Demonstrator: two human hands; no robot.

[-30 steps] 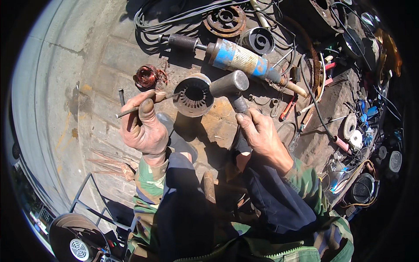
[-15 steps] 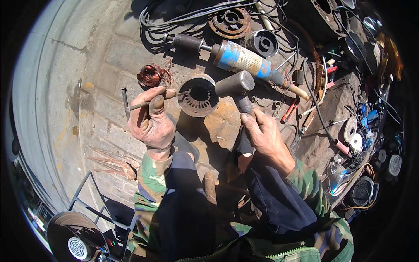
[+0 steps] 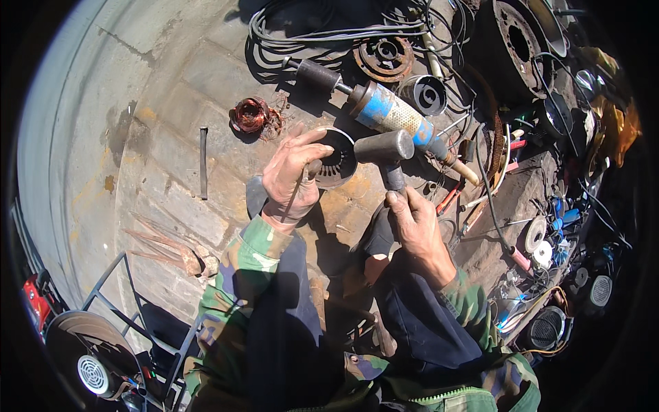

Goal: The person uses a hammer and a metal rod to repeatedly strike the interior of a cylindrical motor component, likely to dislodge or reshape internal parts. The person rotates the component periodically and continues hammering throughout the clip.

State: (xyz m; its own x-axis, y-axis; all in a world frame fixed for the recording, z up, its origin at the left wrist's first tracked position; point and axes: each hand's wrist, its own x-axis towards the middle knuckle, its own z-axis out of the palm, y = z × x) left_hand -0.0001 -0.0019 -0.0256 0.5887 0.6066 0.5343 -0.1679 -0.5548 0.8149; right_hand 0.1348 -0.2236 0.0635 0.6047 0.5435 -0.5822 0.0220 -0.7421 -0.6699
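Note:
A round metal motor stator (image 3: 332, 184) stands open end up between my legs, with slots ringing its inside wall. My left hand (image 3: 292, 178) is at its left rim, fingers reaching over the opening and partly hiding it. A thin metal rod (image 3: 295, 192) is tucked under the thumb of that hand and slants down across the palm. My right hand (image 3: 417, 223) is closed round the handle of a hammer (image 3: 384, 147). The hammer's dark cylindrical head is up beside the stator's right edge.
Beyond the stator lie a copper wire bundle (image 3: 250, 117), a blue-and-white cylindrical power tool (image 3: 391, 110), a rusty round cover (image 3: 384, 58) and coiled cables (image 3: 329, 34). A dark bar (image 3: 203, 163) rests on the paving at left. Scrap parts crowd the right side.
My left hand has come over to the stator's rim. The rod, which pointed at the stator, now slants down along the palm. My right hand still holds the hammer up.

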